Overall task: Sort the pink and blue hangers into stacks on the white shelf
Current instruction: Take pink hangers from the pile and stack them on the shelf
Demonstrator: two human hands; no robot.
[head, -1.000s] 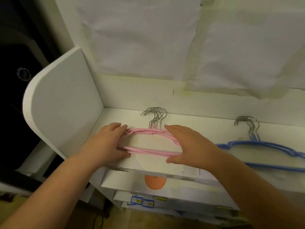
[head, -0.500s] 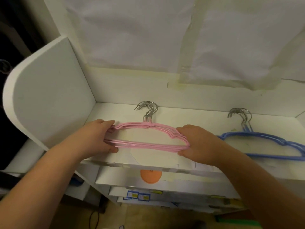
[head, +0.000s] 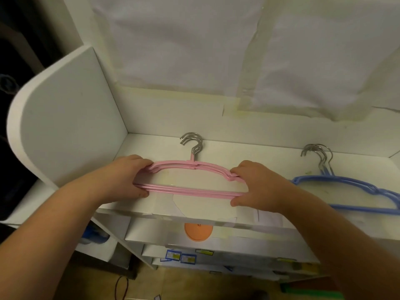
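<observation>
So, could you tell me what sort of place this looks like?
Probably a home storage or laundry corner. A white shelf holds a stack of pink hangers and a stack of blue hangers, and white sheeting is taped over the wall behind.

You've got a single view here, worn on your head, tilted forward and down. It sits close over the flat white shelf top (head: 249, 152), facing the paper-covered back wall (head: 173, 50). Your forearms enter from the bottom corners. The shelf's rounded white side panel (head: 65, 118) bounds the left edge.
</observation>
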